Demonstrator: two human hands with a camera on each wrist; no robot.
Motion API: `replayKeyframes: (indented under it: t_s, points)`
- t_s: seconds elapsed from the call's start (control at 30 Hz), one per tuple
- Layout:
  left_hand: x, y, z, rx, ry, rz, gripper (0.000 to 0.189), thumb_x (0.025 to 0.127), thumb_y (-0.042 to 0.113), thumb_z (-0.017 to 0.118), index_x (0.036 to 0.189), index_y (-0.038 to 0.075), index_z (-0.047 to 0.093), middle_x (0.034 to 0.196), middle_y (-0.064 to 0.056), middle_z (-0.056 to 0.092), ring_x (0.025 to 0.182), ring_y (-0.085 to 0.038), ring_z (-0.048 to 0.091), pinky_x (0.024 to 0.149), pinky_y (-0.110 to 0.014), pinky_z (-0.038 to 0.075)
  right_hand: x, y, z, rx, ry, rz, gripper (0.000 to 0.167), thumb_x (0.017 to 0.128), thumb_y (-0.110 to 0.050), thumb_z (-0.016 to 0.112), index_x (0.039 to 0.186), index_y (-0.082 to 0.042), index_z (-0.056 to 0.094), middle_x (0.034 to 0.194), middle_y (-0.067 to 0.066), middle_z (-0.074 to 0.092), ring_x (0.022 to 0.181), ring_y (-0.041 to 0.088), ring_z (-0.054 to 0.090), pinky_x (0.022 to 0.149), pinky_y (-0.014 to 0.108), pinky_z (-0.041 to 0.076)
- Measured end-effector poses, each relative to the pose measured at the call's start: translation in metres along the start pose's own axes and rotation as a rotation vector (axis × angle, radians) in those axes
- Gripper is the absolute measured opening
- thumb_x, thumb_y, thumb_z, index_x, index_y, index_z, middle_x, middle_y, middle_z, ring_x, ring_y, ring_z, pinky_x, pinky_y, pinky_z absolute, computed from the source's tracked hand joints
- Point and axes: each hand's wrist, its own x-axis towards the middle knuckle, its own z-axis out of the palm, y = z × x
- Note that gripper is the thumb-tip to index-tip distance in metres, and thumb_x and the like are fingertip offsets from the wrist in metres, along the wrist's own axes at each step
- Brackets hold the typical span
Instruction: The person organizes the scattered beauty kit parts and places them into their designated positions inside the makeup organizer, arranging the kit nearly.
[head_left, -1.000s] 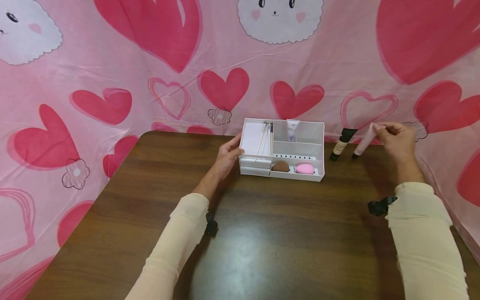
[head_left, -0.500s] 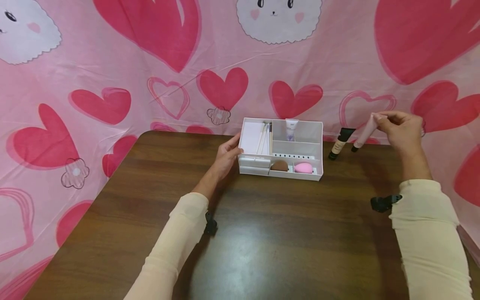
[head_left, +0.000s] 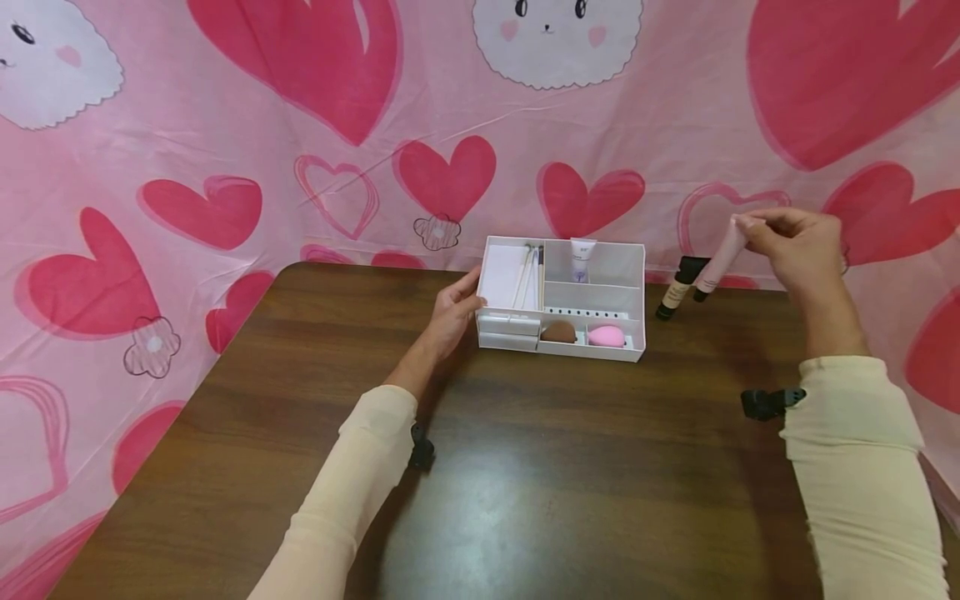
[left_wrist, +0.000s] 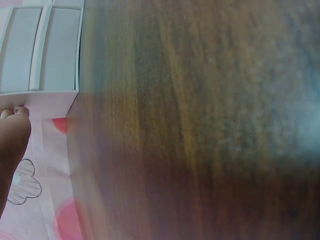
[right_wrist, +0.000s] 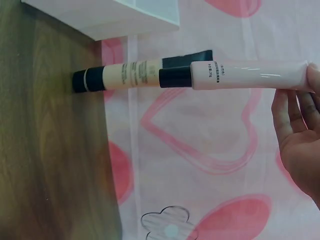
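In the head view my right hand (head_left: pixel 806 246) pinches a pale pink cosmetic tube (head_left: pixel 722 260) by its flat end. The tube hangs tilted, its black cap lowest, off the table. Beside it a beige tube (head_left: pixel 677 289) stands on its cap, its flat end black; in the right wrist view the pink tube (right_wrist: pixel 250 75) partly overlaps it. My left hand (head_left: pixel 448 317) holds the left side of a white desktop organizer (head_left: pixel 630 302), with the thumb at the front corner. Only part of that hand and the organizer's drawers (left_wrist: pixel 60 50) show in the left wrist view.
In the organizer are thin brushes or sticks (head_left: pixel 527 279), a small white tube (head_left: pixel 582 258), a brown sponge (head_left: pixel 559 332) and a pink sponge (head_left: pixel 607 336). The wooden table (head_left: pixel 570 467) meets a pink heart-patterned cloth (head_left: pixel 337 108) behind.
My right hand has lifted the pink tube upward, then shifted it slightly left toward the beige tube. My left hand and the organizer have stayed in place.
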Motion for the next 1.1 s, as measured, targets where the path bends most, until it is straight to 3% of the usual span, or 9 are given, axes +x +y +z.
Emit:
replayKeyframes:
  t_s: [0.33,0.6,0.97,1.1]
  points:
    - [-0.001,0.003,0.000,0.015,0.001,-0.002,0.070,0.090,-0.016,0.041,0.157,-0.008,0.023,0.167,-0.021,0.025,0.122,-0.008,0.050,0.091,-0.011,0.049,0.010,-0.006,0.027,-0.031,-0.080,-0.029,0.018,0.089,0.001,0.072,0.087,-0.014,0.082,0.077,-0.014,0.077,0.069,-0.003,0.070,0.067,0.009,0.055]
    - [0.001,-0.001,-0.001,0.010,-0.005,0.009,0.069,0.090,-0.015,0.041,0.156,-0.009,0.024,0.166,-0.023,0.026,0.108,0.003,0.055,0.090,-0.012,0.049,0.017,-0.001,0.052,-0.224,-0.120,-0.042,0.021,0.091,-0.004,0.072,0.087,-0.022,0.081,0.077,-0.023,0.073,0.071,-0.008,0.067,0.068,0.008,0.054]
    - [0.000,-0.002,0.000,0.011,-0.006,0.019,0.070,0.089,-0.014,0.041,0.156,-0.010,0.022,0.166,-0.025,0.025,0.109,0.003,0.055,0.091,-0.011,0.048,0.024,0.014,0.085,-0.257,-0.149,-0.013,0.015,0.093,-0.009,0.071,0.092,-0.021,0.080,0.077,-0.025,0.069,0.075,-0.007,0.066,0.070,0.006,0.054]
    - [-0.001,-0.001,0.000,0.016,0.002,0.015,0.070,0.089,-0.014,0.041,0.156,-0.010,0.023,0.166,-0.024,0.026,0.122,-0.006,0.051,0.092,-0.010,0.048,0.023,0.022,0.094,-0.234,-0.136,-0.002,0.016,0.094,-0.009,0.070,0.092,-0.023,0.079,0.077,-0.025,0.068,0.076,-0.007,0.064,0.072,0.006,0.053]
